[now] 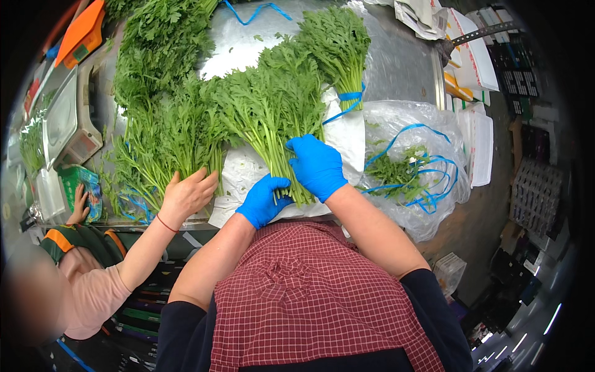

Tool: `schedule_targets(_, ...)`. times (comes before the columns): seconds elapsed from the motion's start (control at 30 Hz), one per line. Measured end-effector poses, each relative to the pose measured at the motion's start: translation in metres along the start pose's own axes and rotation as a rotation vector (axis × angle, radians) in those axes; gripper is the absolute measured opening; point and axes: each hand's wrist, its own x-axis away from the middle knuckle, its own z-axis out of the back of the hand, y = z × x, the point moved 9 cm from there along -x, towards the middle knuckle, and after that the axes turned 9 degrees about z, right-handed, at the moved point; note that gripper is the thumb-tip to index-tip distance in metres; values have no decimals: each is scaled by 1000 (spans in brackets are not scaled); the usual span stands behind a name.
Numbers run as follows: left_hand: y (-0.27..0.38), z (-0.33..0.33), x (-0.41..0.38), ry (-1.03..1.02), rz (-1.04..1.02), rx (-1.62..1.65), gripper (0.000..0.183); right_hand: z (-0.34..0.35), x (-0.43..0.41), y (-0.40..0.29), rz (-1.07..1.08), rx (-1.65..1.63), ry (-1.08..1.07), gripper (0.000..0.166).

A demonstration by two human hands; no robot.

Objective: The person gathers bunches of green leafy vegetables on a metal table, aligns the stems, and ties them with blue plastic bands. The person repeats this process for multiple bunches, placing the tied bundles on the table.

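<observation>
My left hand (pixel 263 201), in a blue glove, grips the lower stems of a bunch of leafy greens (pixel 274 107) that look like chrysanthemum greens. Higher on the same stems, my right hand (pixel 319 166), also blue-gloved, closes around them from the right side. The bunch lies with its leaves pointing away from me, over a crumpled white sheet (pixel 346 139). Beyond my right hand rests another bunch (pixel 335 46), bound near its stem ends with blue tie tape (pixel 351 96). A large heap of loose greens (pixel 162 107) spreads to the left.
Another person's bare hand (pixel 191 193) touches the heap's stems; a second bare hand (pixel 80 204) rests on a green packet (pixel 79 181). A weighing scale (pixel 69 121) and orange container (pixel 83 32) stand left. At right, a clear plastic bag (pixel 441 204) holds trimmings and blue tape on the metal table (pixel 399 69).
</observation>
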Motion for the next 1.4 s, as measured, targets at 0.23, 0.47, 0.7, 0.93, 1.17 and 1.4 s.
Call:
schedule_targets(0.23,1,-3,2,-31,-6,-11,42,-12,-9,12,-83,-135,-107,17)
schedule_targets(0.47,9,-16,10,-54,-29,-93,45,-29,-4,21,-85,-699,-217,22)
schedule_targets(0.7,8,-10,10,35,-33,-148,41,-18,-10,9,-182,-376,-138,31)
schedule_targets(0.93,13,-15,17,-9,-25,-141,45,-36,-16,26,-265,-564,-236,31)
schedule_targets(1.17,7,3,7,9,-20,-91,45,-31,-21,18,-235,-315,-306,28)
schedule_targets(1.4,6,9,10,-7,-22,-4,45,-43,-19,35,-235,-731,-338,25)
